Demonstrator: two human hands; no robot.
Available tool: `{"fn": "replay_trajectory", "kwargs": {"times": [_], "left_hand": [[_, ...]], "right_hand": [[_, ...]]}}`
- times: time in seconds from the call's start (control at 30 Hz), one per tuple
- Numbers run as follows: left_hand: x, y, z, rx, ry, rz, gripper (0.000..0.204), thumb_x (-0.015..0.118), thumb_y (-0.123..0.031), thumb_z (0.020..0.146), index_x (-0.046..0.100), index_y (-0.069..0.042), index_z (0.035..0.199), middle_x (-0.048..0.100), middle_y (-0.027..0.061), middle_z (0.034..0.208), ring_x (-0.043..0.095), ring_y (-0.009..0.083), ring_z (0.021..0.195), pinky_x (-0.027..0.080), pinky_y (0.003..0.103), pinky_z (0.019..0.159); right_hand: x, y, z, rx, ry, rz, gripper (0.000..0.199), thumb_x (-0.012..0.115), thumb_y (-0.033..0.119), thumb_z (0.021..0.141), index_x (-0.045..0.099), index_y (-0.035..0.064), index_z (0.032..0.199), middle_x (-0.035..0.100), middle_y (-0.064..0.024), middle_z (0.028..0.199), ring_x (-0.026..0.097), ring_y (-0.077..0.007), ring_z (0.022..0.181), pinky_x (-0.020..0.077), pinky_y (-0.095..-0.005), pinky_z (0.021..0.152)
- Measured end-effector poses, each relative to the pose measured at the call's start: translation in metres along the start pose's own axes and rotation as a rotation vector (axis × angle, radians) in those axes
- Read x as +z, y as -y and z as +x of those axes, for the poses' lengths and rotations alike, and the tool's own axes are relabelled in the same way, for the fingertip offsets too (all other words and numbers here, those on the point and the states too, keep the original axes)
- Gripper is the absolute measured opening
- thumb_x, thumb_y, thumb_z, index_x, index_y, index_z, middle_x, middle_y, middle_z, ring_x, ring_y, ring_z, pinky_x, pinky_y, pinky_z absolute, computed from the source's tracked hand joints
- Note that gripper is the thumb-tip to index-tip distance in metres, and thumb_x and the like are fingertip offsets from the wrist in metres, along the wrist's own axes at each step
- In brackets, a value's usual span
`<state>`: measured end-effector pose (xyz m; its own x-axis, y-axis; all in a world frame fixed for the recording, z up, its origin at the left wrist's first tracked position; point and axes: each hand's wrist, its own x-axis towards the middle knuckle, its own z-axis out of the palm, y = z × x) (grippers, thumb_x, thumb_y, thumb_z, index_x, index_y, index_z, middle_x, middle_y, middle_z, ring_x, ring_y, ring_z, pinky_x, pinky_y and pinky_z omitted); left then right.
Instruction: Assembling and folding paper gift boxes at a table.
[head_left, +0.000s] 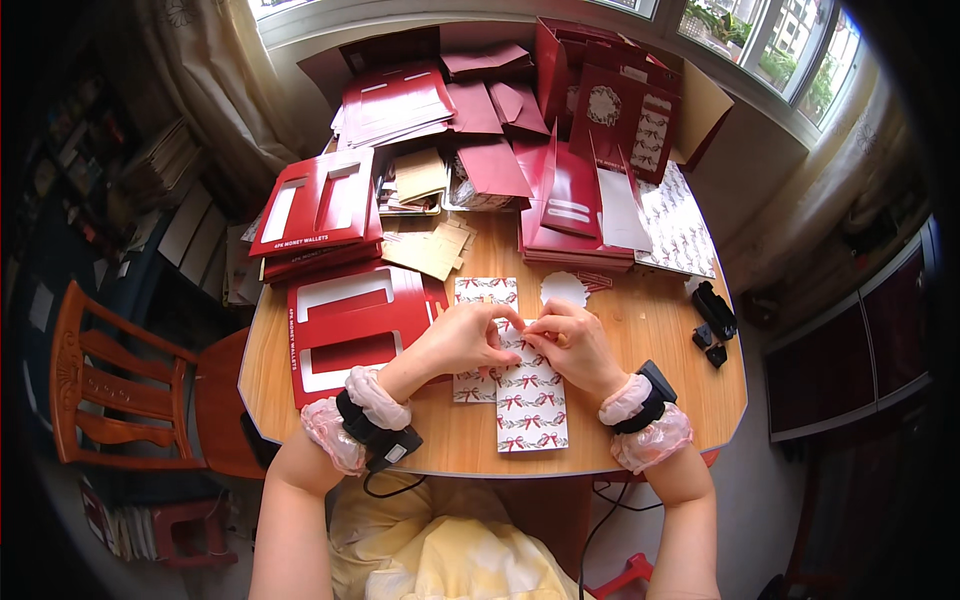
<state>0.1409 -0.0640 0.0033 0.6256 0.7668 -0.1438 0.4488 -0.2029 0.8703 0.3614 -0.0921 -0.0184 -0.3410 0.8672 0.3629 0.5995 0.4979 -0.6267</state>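
Pinching top of ribbon-print card w/ thumb + fingertips, R hand is opp. L hand, whose thumb + index curve apart at card's left edge (grip: can't tell), card near tbl front, partly over 2nd patterned card, w/ tan card pcs in open box at back.

This looks like a room in a home: a pale curtain hangs at upper left, a window with greenery beyond it fills the upper right, a carved wooden chair stands at left above a low red stool, and a dark glossy cabinet sits at right. Red card packaging piled on the wooden table also suggests a small work spot.
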Motion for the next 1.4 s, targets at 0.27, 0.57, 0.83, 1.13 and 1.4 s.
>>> {"fn": "replay_trajectory", "kwargs": {"times": [0.27, 0.57, 0.83, 1.13, 1.4], "left_hand": [[0.0003, 0.0020, 0.0007, 0.012, -0.002, 0.028, 0.037, 0.081, -0.020, 0.081, 0.069, -0.008, 0.113, 0.071, 0.0047, 0.068, 0.070, 0.0114, 0.057, 0.052, 0.026, 0.054], [0.0000, 0.0035, 0.0010, 0.044, -0.017, 0.058, 0.037, 0.081, -0.020, 0.080, 0.069, -0.008, 0.113, 0.071, 0.0046, 0.069, 0.071, 0.0114, 0.058, 0.052, 0.026, 0.055], [0.0003, 0.0009, 0.0012, 0.015, -0.001, 0.021, 0.036, 0.080, -0.018, 0.082, 0.069, -0.011, 0.115, 0.067, 0.0038, 0.065, 0.068, 0.0102, 0.056, 0.051, 0.026, 0.052], [0.0004, 0.0019, 0.0013, 0.008, -0.007, 0.035, 0.037, 0.081, -0.019, 0.081, 0.070, -0.012, 0.116, 0.067, 0.0037, 0.065, 0.069, 0.0103, 0.058, 0.051, 0.027, 0.055], [0.0006, 0.0008, 0.0011, -0.001, -0.010, 0.035, 0.038, 0.082, -0.019, 0.081, 0.070, -0.011, 0.115, 0.068, 0.0039, 0.065, 0.068, 0.0105, 0.057, 0.051, 0.027, 0.055]], "right_hand": [[0.0015, -0.0026, -0.0014, -0.007, -0.006, 0.045, 0.006, 0.078, 0.008, 0.078, 0.074, 0.0071, 0.081, 0.061, -0.0065, 0.081, 0.062, -0.0253, 0.076, 0.0497, -0.0367, 0.066], [0.0013, -0.0023, -0.0031, -0.035, 0.006, 0.024, 0.011, 0.082, 0.005, 0.074, 0.076, 0.0036, 0.083, 0.062, -0.0067, 0.082, 0.063, -0.0214, 0.074, 0.0503, -0.0323, 0.062], [0.0034, -0.0036, -0.0050, -0.071, -0.018, -0.001, 0.010, 0.082, 0.005, 0.072, 0.075, 0.0043, 0.080, 0.061, -0.0067, 0.081, 0.061, -0.0226, 0.074, 0.0493, -0.0340, 0.063], [-0.0013, 0.0035, -0.0037, -0.093, 0.023, -0.041, 0.006, 0.079, 0.005, 0.074, 0.074, 0.0040, 0.078, 0.059, -0.0069, 0.082, 0.060, -0.0243, 0.080, 0.0493, -0.0363, 0.068], [-0.0052, 0.0041, -0.0036, -0.206, 0.090, -0.068, 0.005, 0.072, 0.004, 0.079, 0.069, 0.0012, 0.075, 0.059, -0.0077, 0.086, 0.058, -0.0253, 0.084, 0.0504, -0.0383, 0.073]]}}
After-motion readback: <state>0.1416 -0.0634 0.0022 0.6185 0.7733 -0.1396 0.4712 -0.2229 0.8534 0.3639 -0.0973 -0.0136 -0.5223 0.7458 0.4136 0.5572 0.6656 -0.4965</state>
